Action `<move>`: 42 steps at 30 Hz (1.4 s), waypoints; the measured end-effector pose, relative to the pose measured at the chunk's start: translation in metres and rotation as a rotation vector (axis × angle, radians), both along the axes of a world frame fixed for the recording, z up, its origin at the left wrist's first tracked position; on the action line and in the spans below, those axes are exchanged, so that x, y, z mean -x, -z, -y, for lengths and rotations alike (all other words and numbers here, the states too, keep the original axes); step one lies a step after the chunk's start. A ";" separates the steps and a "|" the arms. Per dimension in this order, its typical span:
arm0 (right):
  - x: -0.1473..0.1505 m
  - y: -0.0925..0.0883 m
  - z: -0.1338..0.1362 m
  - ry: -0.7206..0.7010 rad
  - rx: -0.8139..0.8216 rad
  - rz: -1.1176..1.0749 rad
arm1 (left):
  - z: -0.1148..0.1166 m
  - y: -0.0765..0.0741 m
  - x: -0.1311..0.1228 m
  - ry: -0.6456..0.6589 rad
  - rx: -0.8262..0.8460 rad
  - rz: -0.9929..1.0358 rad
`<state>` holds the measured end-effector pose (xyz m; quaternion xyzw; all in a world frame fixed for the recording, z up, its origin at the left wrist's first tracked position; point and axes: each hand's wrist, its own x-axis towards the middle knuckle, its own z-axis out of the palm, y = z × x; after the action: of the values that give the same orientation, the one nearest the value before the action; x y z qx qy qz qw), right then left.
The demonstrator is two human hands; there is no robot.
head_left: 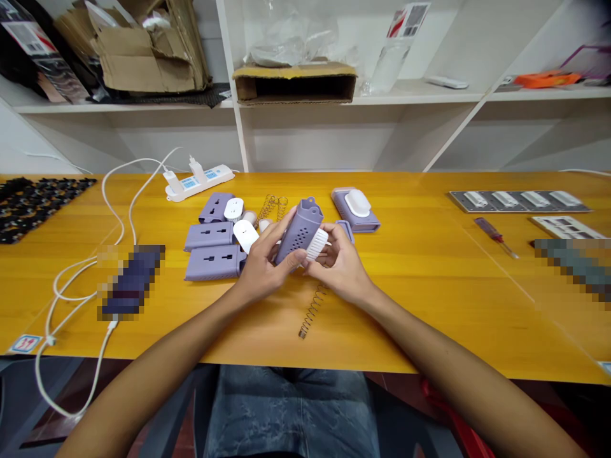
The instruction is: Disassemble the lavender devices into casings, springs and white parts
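Note:
My left hand (262, 264) is wrapped round a purple plastic case (304, 222) with rows of small holes, tilted above the table. In my right hand (347, 270) is a small white brush head (316, 244), its bristles showing, held against the case's side. A coil spring (312, 313) lies on the table below my hands. Left of them are several purple cases (212, 262) with slots, white oval brush parts (245, 235) and more coil springs (272, 205). Behind my right hand stands a purple case with a white cap (357, 203). Part of another purple piece (346, 230) shows beyond my right fingers.
At the left lie a phone (133, 280), a white cable (62, 298), a power strip (200, 182) and black parts (42, 202). On the right are a screwdriver (494, 235) and a long grey tray (461, 202). White shelves (401, 100) rise behind the table.

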<state>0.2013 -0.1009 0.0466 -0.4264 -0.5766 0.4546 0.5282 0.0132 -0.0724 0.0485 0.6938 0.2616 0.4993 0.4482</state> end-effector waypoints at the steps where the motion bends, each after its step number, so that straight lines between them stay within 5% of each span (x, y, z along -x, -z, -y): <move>1: 0.000 -0.001 0.000 0.003 0.017 -0.003 | 0.000 0.000 0.000 0.003 -0.011 -0.012; 20: -0.004 -0.011 -0.001 0.018 0.085 -0.017 | 0.004 -0.001 0.000 0.049 -0.068 -0.076; 31: -0.007 -0.010 -0.003 -0.010 0.061 -0.041 | 0.005 -0.009 0.002 -0.041 -0.184 -0.173; 42: -0.012 -0.009 -0.008 -0.104 0.161 -0.145 | 0.003 -0.010 0.001 -0.076 -0.007 -0.039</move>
<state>0.2135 -0.0926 0.0556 -0.4029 -0.5197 0.5561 0.5082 0.0124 -0.0750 0.0580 0.6945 0.2949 0.5031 0.4214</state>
